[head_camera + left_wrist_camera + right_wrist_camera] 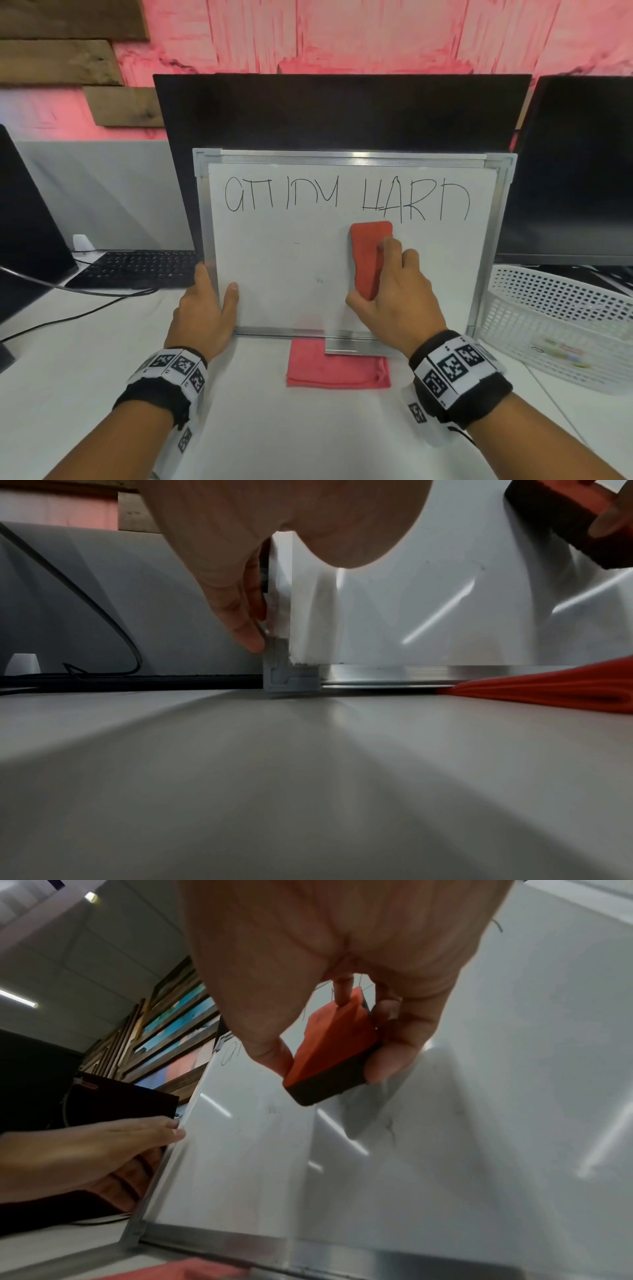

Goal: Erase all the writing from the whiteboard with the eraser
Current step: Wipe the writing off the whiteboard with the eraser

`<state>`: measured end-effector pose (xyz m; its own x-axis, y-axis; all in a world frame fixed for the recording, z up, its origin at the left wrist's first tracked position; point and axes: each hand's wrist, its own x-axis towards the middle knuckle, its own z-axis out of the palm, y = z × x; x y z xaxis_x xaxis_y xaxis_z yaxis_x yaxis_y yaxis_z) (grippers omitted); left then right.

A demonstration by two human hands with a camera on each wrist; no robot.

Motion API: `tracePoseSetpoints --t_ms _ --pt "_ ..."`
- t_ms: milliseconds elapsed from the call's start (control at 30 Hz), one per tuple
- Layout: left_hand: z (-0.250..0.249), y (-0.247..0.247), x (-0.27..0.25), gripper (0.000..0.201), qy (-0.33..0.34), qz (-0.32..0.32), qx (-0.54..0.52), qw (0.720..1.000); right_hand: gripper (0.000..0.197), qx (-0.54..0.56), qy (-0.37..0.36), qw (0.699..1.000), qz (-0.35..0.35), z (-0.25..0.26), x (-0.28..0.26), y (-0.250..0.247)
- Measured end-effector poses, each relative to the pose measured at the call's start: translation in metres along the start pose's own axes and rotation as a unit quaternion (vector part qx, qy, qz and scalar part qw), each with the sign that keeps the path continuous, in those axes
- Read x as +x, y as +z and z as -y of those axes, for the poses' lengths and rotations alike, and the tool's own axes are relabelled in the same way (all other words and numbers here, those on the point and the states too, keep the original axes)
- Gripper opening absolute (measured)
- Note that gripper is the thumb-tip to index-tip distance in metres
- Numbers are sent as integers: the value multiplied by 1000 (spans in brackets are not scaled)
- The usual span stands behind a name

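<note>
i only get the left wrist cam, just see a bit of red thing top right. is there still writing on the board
Observer: Yes. The head view shows a line of black writing across the top of the whiteboard.
Operator: where's the eraser vs the words
Observer: The eraser sits just below the second word, held by the right hand.
Operator: how's it held
Observer: The right wrist view shows thumb on one side, fingers on the other, dark pad facing the board.
Operator: anything to my right on the desk
Observer: A white basket, right of the board.
</note>
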<state>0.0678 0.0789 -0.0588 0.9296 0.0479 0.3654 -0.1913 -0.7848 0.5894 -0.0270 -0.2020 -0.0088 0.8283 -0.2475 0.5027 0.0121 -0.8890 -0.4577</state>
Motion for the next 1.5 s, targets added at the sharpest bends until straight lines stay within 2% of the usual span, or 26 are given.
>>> tracePoseSetpoints --t_ms 67,167,233,300,400,567,700,933,1133,1333,1500 --pt "-5 2 -1 71 -1 -17 13 1000 81 3 9 1000 -7 -4 1 -2" --pt "-14 1 -3 65 19 -78 52 995 80 16 21 999 -31 -8 7 -8" --pt "-17 1 -5 49 71 -131 63 987 80 11 18 999 -32 -10 5 -9" --pt "-18 0 -7 31 115 -156 60 979 80 2 18 1000 -19 -13 -2 -7" --pt "-24 3 -10 17 167 -112 51 978 80 2 23 1000 -14 -18 -6 -9" --pt "-40 14 -18 35 246 29 5 969 80 18 29 998 -50 -19 9 -18" --pt "-52 25 -21 36 274 76 -5 959 81 2 31 999 -21 -25 -3 -13" --pt "-78 45 -24 38 303 110 -4 947 82 -4 32 998 -57 -34 9 -27" --pt "-103 61 -32 38 329 126 -4 936 82 -23 39 999 -26 -44 -12 -23" --pt "-117 70 -36 39 333 139 -5 932 80 -16 36 997 -69 -44 11 -42" --pt "-117 70 -36 39 326 142 2 935 83 -16 36 998 -39 -52 -6 -33"
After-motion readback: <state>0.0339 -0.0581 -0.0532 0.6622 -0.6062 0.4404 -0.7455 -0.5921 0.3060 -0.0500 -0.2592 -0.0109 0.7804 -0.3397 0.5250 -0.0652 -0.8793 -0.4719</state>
